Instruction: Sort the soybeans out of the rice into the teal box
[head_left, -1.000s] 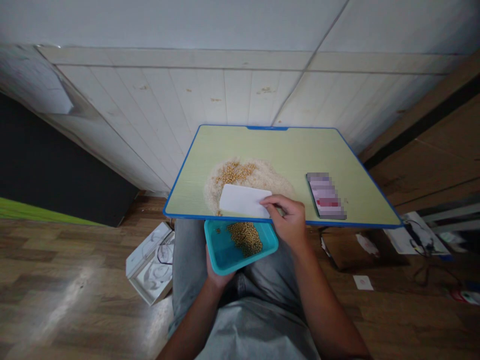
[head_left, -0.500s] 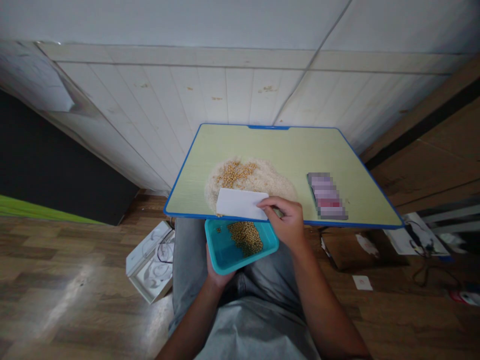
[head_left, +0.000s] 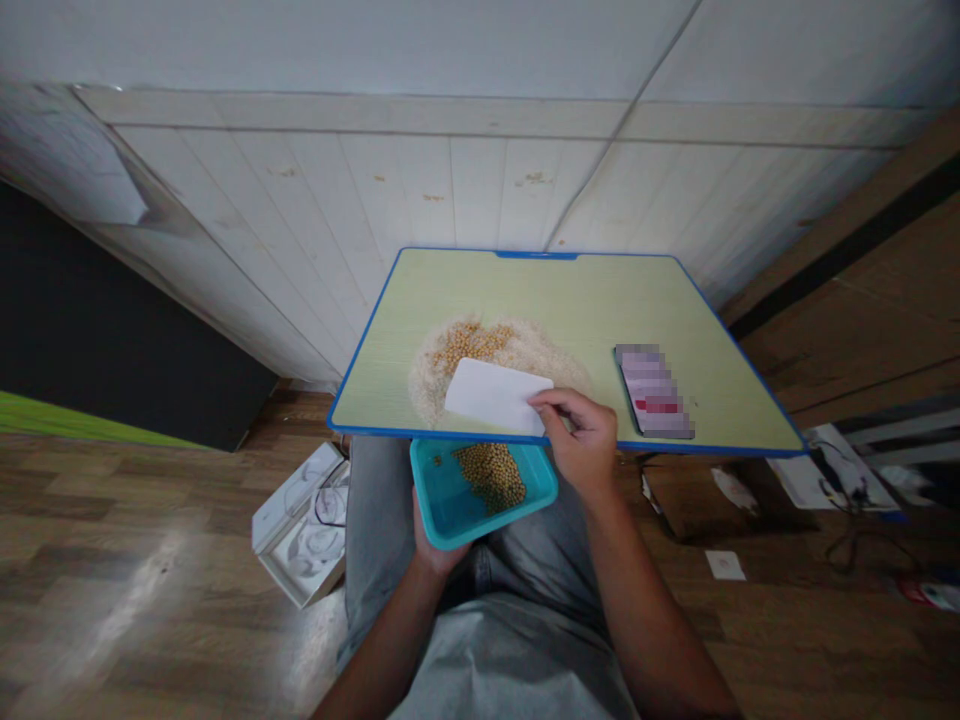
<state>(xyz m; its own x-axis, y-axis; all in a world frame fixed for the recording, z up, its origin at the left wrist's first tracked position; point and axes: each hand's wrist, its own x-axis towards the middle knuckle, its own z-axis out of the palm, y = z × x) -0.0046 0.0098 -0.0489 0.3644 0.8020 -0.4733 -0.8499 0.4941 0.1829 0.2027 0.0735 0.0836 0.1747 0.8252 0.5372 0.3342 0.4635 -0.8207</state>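
My right hand (head_left: 581,435) pinches the right end of a white card (head_left: 499,397), which is tilted over the near side of a rice heap (head_left: 551,350). Round yellow soybeans (head_left: 474,342) lie on the rice just beyond the card. Under the table's front edge, my left hand (head_left: 439,550) grips a turquoise plastic tray (head_left: 450,515) from its left underside; most of those fingers are hidden. A pile of soybeans (head_left: 491,475) rests in the tray, with a few apart near its left wall.
The small table (head_left: 600,290) has a pale green top and a blue rim. A phone (head_left: 652,392) lies on its right side. On the floor, an open white box (head_left: 304,530) stands left of my legs, and a brown bag (head_left: 705,500) lies to the right.
My right hand has moved the card slightly right and away from the table's front edge, over the rice. The tray and my left hand have stayed in place.
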